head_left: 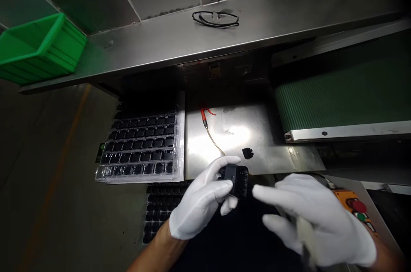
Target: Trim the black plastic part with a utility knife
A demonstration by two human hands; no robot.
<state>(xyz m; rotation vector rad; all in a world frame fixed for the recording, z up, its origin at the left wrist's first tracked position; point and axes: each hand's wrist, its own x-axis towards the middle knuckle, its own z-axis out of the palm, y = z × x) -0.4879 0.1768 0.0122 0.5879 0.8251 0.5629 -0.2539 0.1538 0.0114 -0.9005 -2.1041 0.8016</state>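
My left hand [208, 197], in a white glove, grips a black plastic housing [236, 180] between thumb and fingers, with its ribbed, slotted side facing right. My right hand [308, 216], also gloved in white, is just to the right of that housing and apart from it. Its index finger and thumb stretch toward the part, while the other fingers curl round a blurred pale tool with a dark end [306, 238]; the kind of tool is unclear. On the metal bench beyond the left hand lies a small black plastic piece [248, 153].
A clear tray of black parts [138, 146] sits left on the bench [266, 124], with another tray [160, 208] lower down. A red air gun [204, 114] with hose lies behind. Glasses [215, 19] and a green bin [41, 49] occupy the shelf. At right are a green conveyor [346, 92] and a button box [351, 203].
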